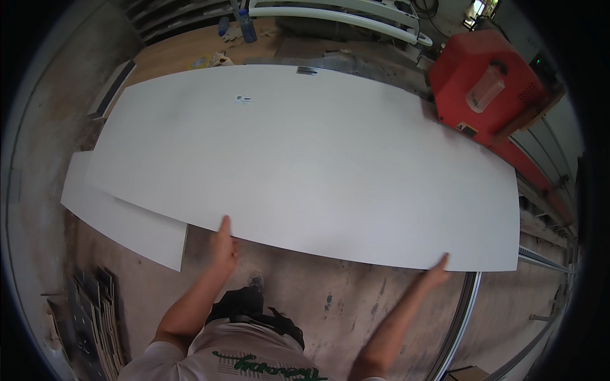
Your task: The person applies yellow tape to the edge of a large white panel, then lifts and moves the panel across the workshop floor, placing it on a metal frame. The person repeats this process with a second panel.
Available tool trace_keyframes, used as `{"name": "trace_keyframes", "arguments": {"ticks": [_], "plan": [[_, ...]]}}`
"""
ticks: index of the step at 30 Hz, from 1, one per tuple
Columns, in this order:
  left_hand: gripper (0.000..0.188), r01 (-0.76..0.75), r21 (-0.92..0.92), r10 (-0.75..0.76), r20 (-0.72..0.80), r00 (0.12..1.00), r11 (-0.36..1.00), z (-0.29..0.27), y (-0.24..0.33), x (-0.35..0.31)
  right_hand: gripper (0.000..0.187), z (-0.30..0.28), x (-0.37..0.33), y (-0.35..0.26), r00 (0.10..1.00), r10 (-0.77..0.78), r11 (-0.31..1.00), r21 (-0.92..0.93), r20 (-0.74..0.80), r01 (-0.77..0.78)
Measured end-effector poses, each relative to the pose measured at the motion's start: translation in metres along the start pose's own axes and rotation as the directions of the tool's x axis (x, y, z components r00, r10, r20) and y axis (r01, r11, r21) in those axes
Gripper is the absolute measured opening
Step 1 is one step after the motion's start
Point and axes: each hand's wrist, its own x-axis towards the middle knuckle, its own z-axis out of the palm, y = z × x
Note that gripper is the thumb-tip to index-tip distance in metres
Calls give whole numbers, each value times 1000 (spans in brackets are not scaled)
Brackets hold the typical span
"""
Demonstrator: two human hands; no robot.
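Several dark boards [98,324] stand on edge at the lower left. Above them a smaller white panel [136,222] runs in under the left end of the large white panel [305,165], which spans the middle of the view; whether the two touch is hidden. If they do, sliding the upper one could drag the lower along or scuff its face.

The left hand [224,249] grips the near edge of the large panel, thumb on top, the fingers partly out of sight below. Beyond the far edge a blue bottle [247,26] stands on a wooden bench [171,54]; a push that way might knock it.

Further right, the right hand [437,274] appears to hold the same edge, thumb above, its fingers mostly hidden. With both grips on one long side, uneven lifting could twist the sheet or let a corner dip. At the right end, the panel lies over a metal rail [466,311] and close to a red machine housing [464,76]; a careless turn there could chip the edge.
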Motion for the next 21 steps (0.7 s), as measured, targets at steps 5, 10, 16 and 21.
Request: {"name": "trace_keyframes", "arguments": {"ticks": [5,10,16,21], "plan": [[53,-217,-145,171,-278,945,965,-111,65,134,57,78,-302,1,963,131,968,180,233,-175],[57,-280,-232,198,-322,926,932,-185,96,215,48,101,-286,-14,940,307,906,258,148,-337],[59,-302,-375,224,-238,945,876,-150,78,189,47,89,-209,-4,963,263,939,213,56,-269],[62,-237,-396,131,-276,952,887,-85,64,130,47,73,-150,-6,961,274,945,177,20,-274]]}}
